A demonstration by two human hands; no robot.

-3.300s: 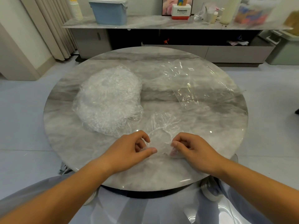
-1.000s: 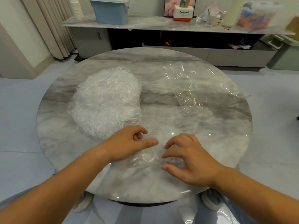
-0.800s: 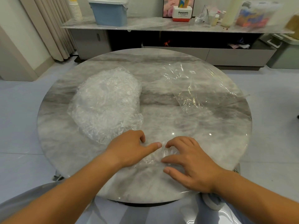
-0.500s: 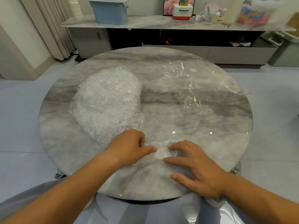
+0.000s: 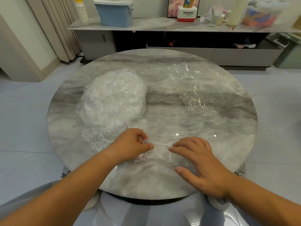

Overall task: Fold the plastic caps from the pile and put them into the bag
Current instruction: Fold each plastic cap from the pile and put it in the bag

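Note:
A heap of crumpled clear plastic caps (image 5: 112,101) lies on the left half of the round marble table (image 5: 228,139). A flat clear plastic bag (image 5: 206,90) lies on the far right. One folded clear cap (image 5: 160,152) sits near the table's front edge between my hands. My left hand (image 5: 130,145) pinches the cap's left end with thumb and curled fingers. My right hand (image 5: 200,162) lies flat with spread fingers, pressing the cap's right part onto the table.
Behind the table runs a low marble-topped sideboard (image 5: 146,25) with a blue bin (image 5: 114,12), a red and white box (image 5: 187,13), bottles and containers. Curtains (image 5: 60,26) hang at the far left. Grey tiled floor surrounds the table.
The cap was spread out 3.3 s ago and is now folded small. Over the last second my right hand flattened onto it and my left hand curled to pinch its left end.

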